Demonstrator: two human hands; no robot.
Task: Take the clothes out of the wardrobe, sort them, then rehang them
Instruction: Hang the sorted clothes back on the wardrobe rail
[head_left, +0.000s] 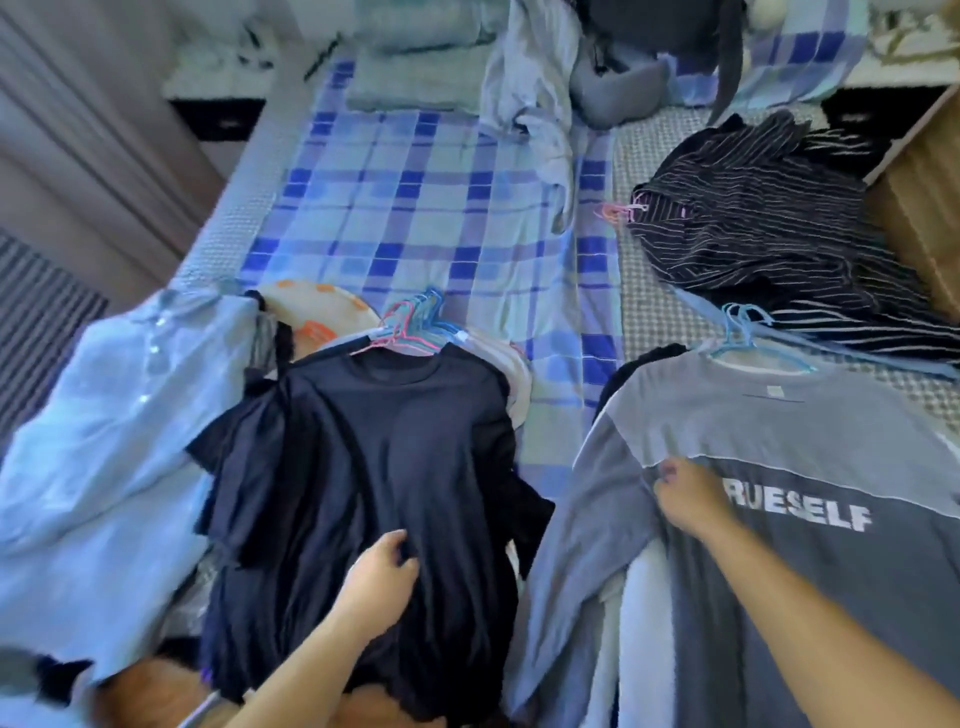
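Stage judged: sorting, partly complete. Wardrobe not in view; rehanging not yet begun.

Removed and laid out on the blue-and-white checked bedsheet (415, 208):
- Near left: stack topped by a plain dark navy long-sleeved top (374, 467), with a bunch of thin pink and blue wire hangers (415, 327) fanned at its collar. Several garments judged to lie beneath; count not readable.
- Far left: pale blue buttoned shirt (119, 415), partly off the bed edge, touching the navy stack.
- Near right: grey two-tone sweatshirt with white lettering (779, 467), on a light blue hanger (743, 332), over further pale garments.
- Far right: black heap with thin pale stripes (769, 223), pink hanger hooks at its left edge.

Hands:
- Left hand (379, 577): fingers curled, pinching a fold of the navy top near mid-body.
- Right hand (685, 493): resting on the chest of the grey sweatshirt, fingers bent; clenched on cloth or only pressing, cannot tell.

Remaining, as judged: finishing the groups, then returning every pile to the rail. Loose clothing at the head of the bed possibly unsorted.
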